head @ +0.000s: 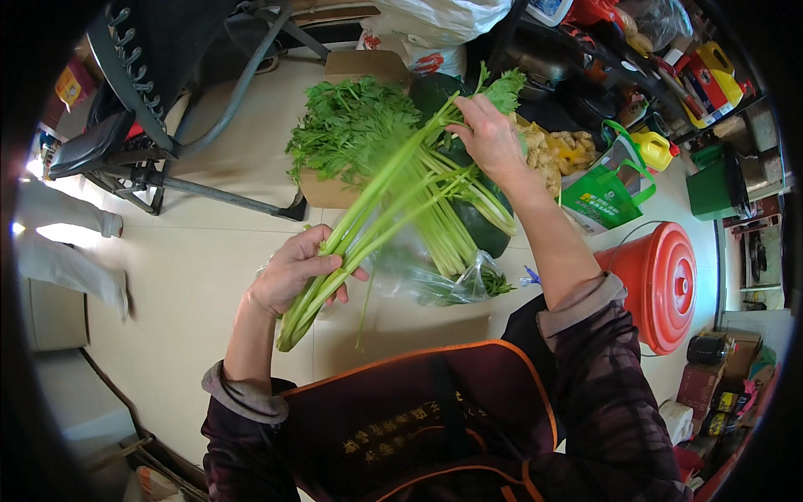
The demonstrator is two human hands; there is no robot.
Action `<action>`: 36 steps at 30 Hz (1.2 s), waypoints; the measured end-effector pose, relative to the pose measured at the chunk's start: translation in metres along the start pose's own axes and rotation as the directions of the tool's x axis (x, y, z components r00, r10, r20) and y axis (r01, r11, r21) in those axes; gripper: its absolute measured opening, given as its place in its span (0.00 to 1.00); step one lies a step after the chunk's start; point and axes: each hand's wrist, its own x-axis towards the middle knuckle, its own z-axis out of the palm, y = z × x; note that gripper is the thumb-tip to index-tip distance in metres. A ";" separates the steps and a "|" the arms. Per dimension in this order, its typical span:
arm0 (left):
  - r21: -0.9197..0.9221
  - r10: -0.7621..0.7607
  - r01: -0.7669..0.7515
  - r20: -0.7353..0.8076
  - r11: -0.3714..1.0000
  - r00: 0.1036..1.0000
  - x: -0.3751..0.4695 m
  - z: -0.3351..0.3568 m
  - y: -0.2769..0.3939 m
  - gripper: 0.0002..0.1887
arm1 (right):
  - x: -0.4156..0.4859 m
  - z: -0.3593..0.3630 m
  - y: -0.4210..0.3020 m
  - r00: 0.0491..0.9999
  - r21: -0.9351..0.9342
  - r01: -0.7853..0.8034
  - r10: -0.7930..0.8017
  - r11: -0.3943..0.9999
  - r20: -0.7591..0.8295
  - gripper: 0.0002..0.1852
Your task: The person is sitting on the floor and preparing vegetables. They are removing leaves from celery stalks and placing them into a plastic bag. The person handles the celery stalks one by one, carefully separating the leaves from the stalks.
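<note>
My left hand [300, 270] is closed around the lower stalks of a bunch of celery [376, 194], which slants up to the right over the floor. At the bunch's upper end, my right hand [489, 132] pinches stems just below the leaves. Behind it, more celery [439, 229] lies with its pale stalks over a clear plastic bag [408, 282]. Leafy tops [357, 122] rest on a cardboard box [326, 190]. A large dark green melon [486, 232] is partly hidden under the stalks.
A folding chair [229, 204] stands at the upper left, near another person's legs [75, 251]. To the right are a lidded red bucket [668, 288], a green shopping bag [605, 204], a bag of ginger-like roots [564, 150] and a green bin [715, 185]. Boxes [699, 386] stand at lower right.
</note>
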 end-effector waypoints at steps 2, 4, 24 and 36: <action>-0.010 0.002 -0.002 0.002 1.000 1.000 -0.002 -0.001 0.002 0.15 | 0.001 -0.002 0.001 0.999 0.013 0.049 -0.049 0.999 -0.009 0.14; -0.020 0.010 -0.009 0.008 1.000 1.000 0.000 -0.001 0.002 0.16 | -0.002 0.000 0.006 0.998 -0.043 0.060 -0.060 0.997 0.009 0.15; 0.031 0.019 -0.017 -0.082 0.999 0.996 -0.004 -0.004 0.008 0.14 | -0.011 0.009 -0.005 0.973 -0.115 0.184 -0.164 0.976 0.161 0.06; 0.136 0.015 -0.007 -0.054 0.991 0.998 -0.003 0.000 0.011 0.12 | -0.013 0.010 -0.020 0.980 -0.256 0.167 -0.131 0.952 0.149 0.02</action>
